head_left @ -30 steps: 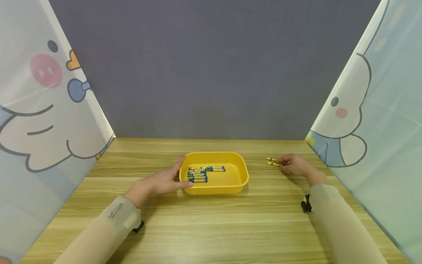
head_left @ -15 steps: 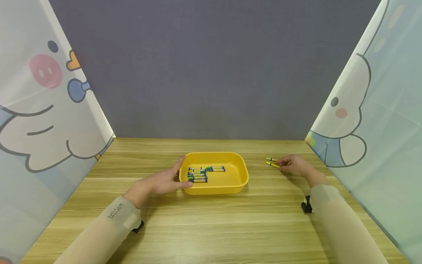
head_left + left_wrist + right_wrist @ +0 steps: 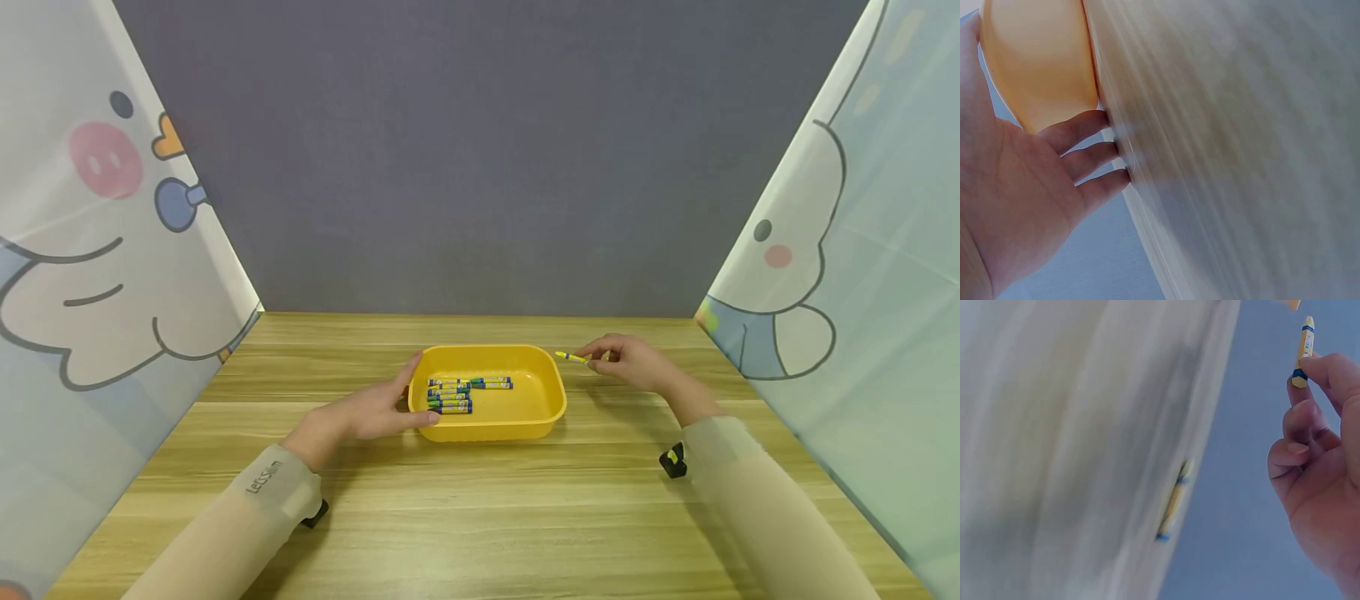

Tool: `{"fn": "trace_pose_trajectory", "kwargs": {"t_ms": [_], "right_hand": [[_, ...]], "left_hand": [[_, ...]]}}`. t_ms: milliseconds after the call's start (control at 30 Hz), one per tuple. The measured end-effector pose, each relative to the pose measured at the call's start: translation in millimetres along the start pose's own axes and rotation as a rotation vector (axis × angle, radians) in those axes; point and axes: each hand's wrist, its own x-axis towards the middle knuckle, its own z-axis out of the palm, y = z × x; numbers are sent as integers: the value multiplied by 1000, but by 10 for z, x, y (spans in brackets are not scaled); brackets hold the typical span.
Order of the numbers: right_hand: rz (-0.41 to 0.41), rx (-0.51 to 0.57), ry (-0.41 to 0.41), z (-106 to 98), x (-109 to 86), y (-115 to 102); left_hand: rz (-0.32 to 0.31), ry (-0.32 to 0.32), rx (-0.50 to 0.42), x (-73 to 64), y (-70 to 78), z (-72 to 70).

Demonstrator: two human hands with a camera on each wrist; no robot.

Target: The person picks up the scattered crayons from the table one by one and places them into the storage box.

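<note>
A shallow yellow tray sits on the table, with several crayons in yellow-and-blue wrappers lying in its left half. My left hand spans the tray's left end, its thumb along the near rim and forefinger at the far left corner. In the left wrist view its other fingers stretch out nearly straight. To the right of the tray, my right hand pinches a yellow crayon between thumb and forefinger, above the table, tip toward the tray. A second yellow crayon lies on the table below, mostly hidden in the head view.
The wooden table ends at a dark grey panel at the back. Cartoon-printed sheets stand along both sides. A small black item shows under the right wrist.
The right hand has lifted one of the two yellow crayons off the table and carried it left toward the tray. Left hand and tray have stayed in place.
</note>
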Motion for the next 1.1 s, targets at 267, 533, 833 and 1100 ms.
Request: {"fn": "trace_pose_trajectory", "kwargs": {"t_ms": [267,533,833,1100], "right_hand": [[-72,48,-40,179,177,-385],[-117,53,-79,405,390,-672],[-174,67,-96,665,603,-880],[-167,-4,-96,850,674,-867]], "left_hand": [[-11,-3,19,14,13,8],[-5,0,29,20,4,5],[2,1,11,17,-8,17],[10,4,12,21,-3,22]]}}
